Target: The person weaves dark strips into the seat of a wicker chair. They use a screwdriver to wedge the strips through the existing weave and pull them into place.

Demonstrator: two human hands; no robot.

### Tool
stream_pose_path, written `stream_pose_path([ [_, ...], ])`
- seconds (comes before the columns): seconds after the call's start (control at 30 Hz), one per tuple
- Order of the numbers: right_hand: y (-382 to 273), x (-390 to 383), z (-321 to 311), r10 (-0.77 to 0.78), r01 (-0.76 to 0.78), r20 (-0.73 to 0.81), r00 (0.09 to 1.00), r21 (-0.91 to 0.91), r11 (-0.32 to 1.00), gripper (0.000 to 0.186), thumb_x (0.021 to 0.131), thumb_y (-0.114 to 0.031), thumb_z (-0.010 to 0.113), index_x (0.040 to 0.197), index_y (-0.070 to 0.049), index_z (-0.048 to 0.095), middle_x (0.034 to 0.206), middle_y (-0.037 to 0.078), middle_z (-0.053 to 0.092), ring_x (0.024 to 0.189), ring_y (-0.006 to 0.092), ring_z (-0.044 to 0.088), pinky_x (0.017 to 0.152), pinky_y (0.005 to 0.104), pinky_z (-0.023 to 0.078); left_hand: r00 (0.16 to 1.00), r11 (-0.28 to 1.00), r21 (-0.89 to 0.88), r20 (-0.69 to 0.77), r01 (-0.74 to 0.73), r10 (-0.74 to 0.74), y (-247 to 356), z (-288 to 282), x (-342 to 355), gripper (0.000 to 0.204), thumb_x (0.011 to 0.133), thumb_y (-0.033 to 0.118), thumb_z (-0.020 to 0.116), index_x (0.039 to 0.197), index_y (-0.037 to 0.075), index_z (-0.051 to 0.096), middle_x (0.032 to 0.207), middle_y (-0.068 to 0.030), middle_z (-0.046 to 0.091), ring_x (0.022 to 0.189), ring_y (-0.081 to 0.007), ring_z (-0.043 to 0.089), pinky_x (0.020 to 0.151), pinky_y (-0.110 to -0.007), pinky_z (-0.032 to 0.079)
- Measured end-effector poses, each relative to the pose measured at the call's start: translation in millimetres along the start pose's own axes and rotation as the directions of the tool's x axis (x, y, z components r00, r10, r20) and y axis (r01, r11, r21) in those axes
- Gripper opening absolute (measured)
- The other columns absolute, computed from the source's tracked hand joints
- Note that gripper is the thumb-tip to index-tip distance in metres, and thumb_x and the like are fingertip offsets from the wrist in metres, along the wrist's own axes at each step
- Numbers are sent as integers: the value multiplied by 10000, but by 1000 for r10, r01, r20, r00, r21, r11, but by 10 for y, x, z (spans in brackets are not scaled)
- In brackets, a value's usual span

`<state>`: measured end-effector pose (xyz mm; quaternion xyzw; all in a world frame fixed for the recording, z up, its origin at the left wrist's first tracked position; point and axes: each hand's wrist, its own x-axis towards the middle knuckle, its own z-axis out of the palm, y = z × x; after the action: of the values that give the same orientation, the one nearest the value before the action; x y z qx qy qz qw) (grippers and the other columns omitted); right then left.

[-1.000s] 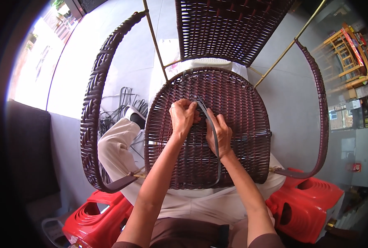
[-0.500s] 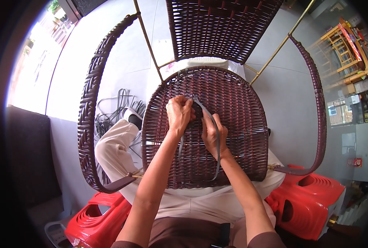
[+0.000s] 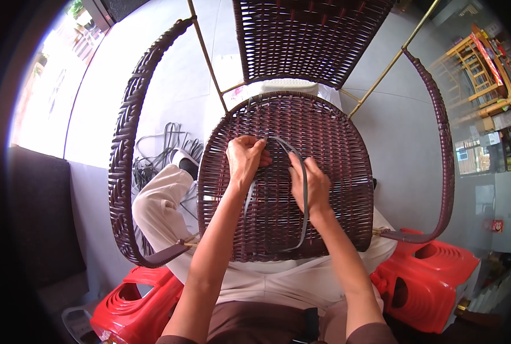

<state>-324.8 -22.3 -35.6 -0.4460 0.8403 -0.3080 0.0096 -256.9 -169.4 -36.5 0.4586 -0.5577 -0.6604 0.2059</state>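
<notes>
A dark brown woven chair seat [image 3: 336, 172] lies over my lap, with reddish strands in its weave. A long, flat grey strip [image 3: 305, 200] comes out of the weave near the seat's middle, arcs over to the right and runs back toward the near edge. My left hand [image 3: 246, 159] is closed in a pinch at the strip's far end, low against the weave. My right hand [image 3: 311, 184] sits right of it, fingers bent around the strip where it crosses the hand. The fingertips' exact grip is partly hidden.
The woven backrest [image 3: 313, 40] rises beyond the seat. Wrapped armrests [image 3: 123, 137] curve around both sides. A heap of loose grey strips [image 3: 166, 152] lies on the floor at left. Red plastic stools [image 3: 135, 304] stand at both near sides; wooden furniture [image 3: 479, 74] is far right.
My right hand has moved right and slightly toward me, away from the left hand. The strip's arc has shifted right with it. My left hand has shifted slightly left.
</notes>
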Motion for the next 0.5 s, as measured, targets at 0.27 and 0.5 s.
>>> stream_pose_path([
  [0.27,93,288,-481,2,0,17,1000,-58,998,290,762,-82,653,1051,-66,636,714,94,551,596,234,580,539,343,465,998,998,46,-50,44,-42,19,58,-2,134,791,66,612,745,-60,609,611,-125,621,481,-157,609,421,-241,501],
  [0.5,-194,560,-252,-10,18,142,990,-58,998,231,774,-114,629,997,-59,647,739,147,596,640,285,615,577,375,498,996,998,58,-77,39,-35,-30,91,60,140,795,59,595,750,-74,601,614,-133,622,469,-165,611,413,-245,506],
])
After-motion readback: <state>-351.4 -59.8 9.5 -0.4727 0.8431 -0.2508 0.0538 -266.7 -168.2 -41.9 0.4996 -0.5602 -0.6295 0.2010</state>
